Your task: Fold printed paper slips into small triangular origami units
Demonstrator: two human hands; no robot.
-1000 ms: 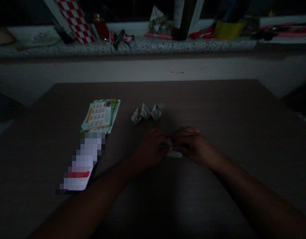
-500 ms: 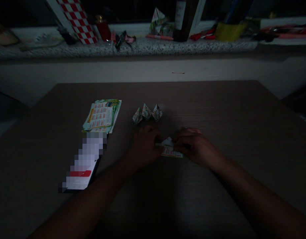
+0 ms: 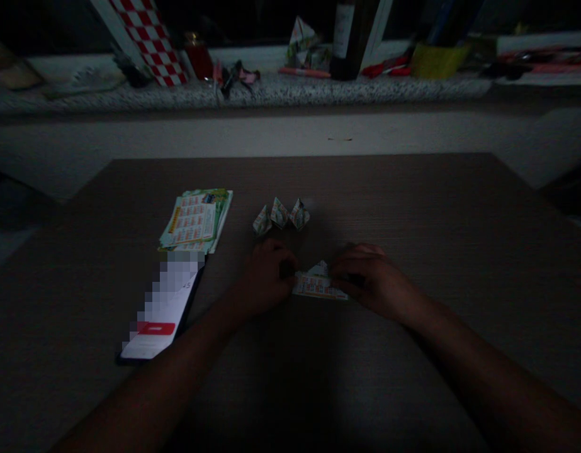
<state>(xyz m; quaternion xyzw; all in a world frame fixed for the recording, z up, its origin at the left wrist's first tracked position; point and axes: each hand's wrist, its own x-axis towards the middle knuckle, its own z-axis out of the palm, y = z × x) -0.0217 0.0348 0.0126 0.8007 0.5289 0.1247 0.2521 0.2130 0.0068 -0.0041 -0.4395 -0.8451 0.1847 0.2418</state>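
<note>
A partly folded paper slip (image 3: 317, 286) with printed rows lies on the table between my hands, a triangular flap pointing away from me above a straight strip. My right hand (image 3: 372, 277) pinches its right end between thumb and fingers. At its left end, the curled fingers and thumb of my left hand (image 3: 266, 277) close on the edge. Just beyond stand three small folded paper pieces (image 3: 279, 214) with pointed tips, side by side. The light is dim, and parts of my fingertips are hard to make out.
Left of the folded pieces is a stack of printed slips (image 3: 193, 220). A phone (image 3: 162, 314) with a lit screen lies below it, near my left forearm. Along the back, a stone windowsill (image 3: 281, 94) carries a checkered box (image 3: 151, 44), a dark bottle (image 3: 344, 44) and pens.
My left hand has slid left along the paper slip, uncovering more of its left end. My right hand stays at the right end. The view has shifted slightly.
</note>
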